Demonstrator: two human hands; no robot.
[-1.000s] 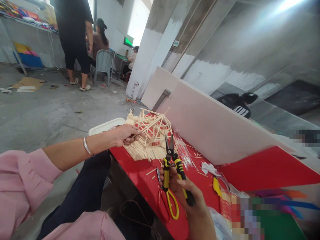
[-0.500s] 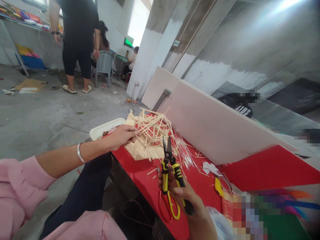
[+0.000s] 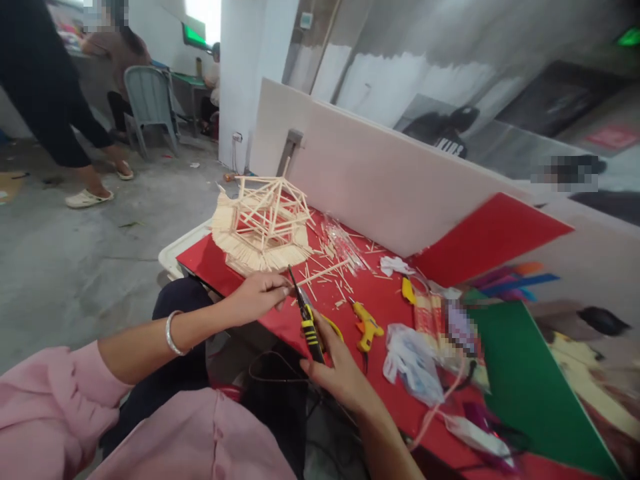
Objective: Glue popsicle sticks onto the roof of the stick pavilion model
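My left hand [image 3: 260, 295] is closed in a pinch at the front edge of the red table [image 3: 280, 323]. Its fingertips sit right at the jaws of the yellow-and-black pliers [image 3: 306, 319]. What they pinch is too small to make out. My right hand [image 3: 339, 375] grips the pliers' handles from below, with the jaws pointing up and left toward the left hand. Just beyond both hands a roof-shaped model of thin wooden sticks [image 3: 263, 223] stands on the table. Loose sticks [image 3: 327, 270] lie scattered beside it.
A yellow glue gun [image 3: 367, 327], a crumpled plastic bag [image 3: 410, 360] and a green sheet [image 3: 525, 373] lie to the right. A white board [image 3: 380, 180] stands behind the table, and a white tray [image 3: 173, 257] is at its left end. Another person's legs [image 3: 75, 140] and a chair [image 3: 150, 100] are on the floor beyond.
My left hand has let go of the stick model and drawn back to the pliers' jaws. My right hand has lowered the pliers toward the table edge. The view has swung right.
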